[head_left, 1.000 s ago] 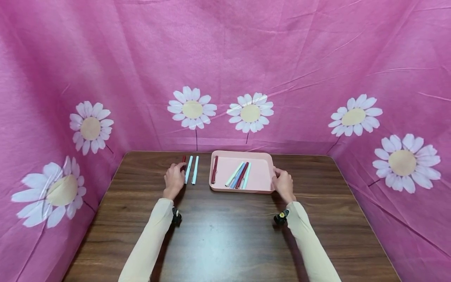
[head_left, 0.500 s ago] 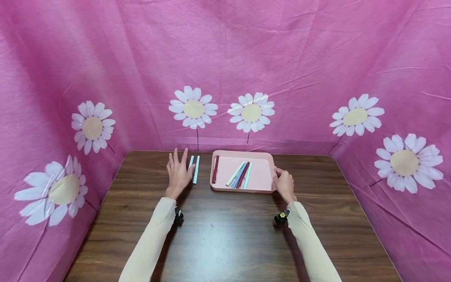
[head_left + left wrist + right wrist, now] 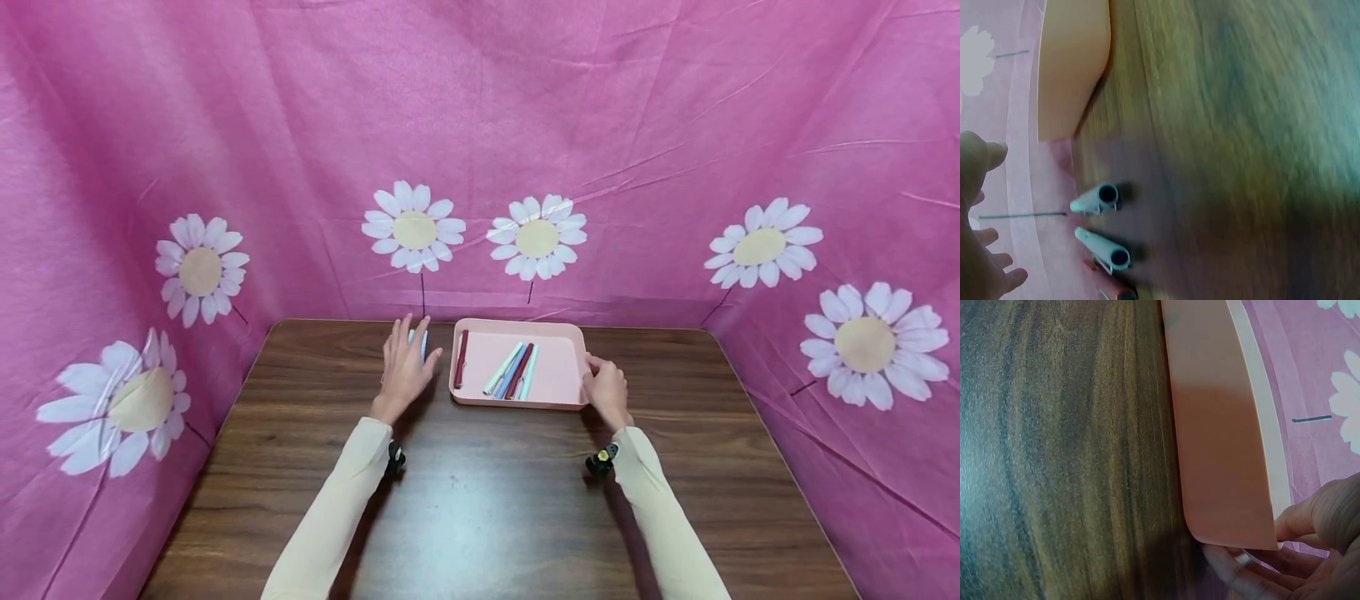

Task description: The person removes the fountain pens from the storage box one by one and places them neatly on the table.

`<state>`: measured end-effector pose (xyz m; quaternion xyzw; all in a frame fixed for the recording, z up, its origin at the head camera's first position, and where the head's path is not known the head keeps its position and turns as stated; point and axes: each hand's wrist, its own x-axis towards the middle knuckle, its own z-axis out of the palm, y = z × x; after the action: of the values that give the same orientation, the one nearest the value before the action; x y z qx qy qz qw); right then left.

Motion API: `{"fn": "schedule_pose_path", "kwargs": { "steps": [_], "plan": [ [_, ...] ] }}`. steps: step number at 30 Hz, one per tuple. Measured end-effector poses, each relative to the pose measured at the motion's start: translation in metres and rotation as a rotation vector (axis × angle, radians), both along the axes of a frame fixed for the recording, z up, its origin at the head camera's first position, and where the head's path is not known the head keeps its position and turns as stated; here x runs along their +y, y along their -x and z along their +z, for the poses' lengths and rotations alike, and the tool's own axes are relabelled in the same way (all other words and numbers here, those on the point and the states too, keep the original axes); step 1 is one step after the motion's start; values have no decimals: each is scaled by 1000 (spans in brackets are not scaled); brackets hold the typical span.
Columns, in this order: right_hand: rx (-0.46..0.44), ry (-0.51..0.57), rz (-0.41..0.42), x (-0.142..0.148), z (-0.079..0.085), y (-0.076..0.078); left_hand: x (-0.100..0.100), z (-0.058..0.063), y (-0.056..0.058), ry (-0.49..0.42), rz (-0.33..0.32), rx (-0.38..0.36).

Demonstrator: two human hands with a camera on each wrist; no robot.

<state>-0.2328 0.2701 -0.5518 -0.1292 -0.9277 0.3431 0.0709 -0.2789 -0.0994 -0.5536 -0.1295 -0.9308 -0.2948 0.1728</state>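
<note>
My left hand (image 3: 405, 372), fingers spread and fairly straight, is over the pens left of the tray and partly hides them in the head view. The left wrist view shows a pale teal pen (image 3: 1096, 199), a second teal pen (image 3: 1105, 250) and a red pen (image 3: 1109, 284) lying side by side on the table. My right hand (image 3: 606, 392) grips the right end of the shallow pink tray (image 3: 517, 405), thumb over the rim and fingers outside. Inside the tray, a dark red pen (image 3: 461, 360) lies along the left wall, with several mixed-colour pens (image 3: 514, 372) bunched near the middle.
The brown wood-grain table (image 3: 465, 500) extends towards the person. Behind and at both sides hangs a pink cloth (image 3: 480, 125) with white daisies, close to the table's far edge.
My left hand has uncurled from beside the red pen, spread its fingers and moved right over the teal pens. The right hand keeps its grip on the tray, which stays put.
</note>
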Motion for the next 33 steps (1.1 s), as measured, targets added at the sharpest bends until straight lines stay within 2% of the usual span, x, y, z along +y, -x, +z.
{"fn": "schedule_pose_path", "kwargs": {
  "steps": [10, 19, 26, 30, 33],
  "plan": [
    [1, 0, 7, -1, 2, 0, 30, 1, -7, -2, -96, 100],
    [10, -2, 6, -2, 1, -1, 53, 1, -15, 59, -172, 128],
    [6, -5, 14, -1, 1, 0, 64, -4, -20, 102, -218, 90],
    [3, -6, 18, 0, 2, 0, 69, -3, -22, 127, -248, 15],
    [2, -5, 20, 0, 2, -1, 71, -3, -23, 125, -266, -8]
  ]
}}
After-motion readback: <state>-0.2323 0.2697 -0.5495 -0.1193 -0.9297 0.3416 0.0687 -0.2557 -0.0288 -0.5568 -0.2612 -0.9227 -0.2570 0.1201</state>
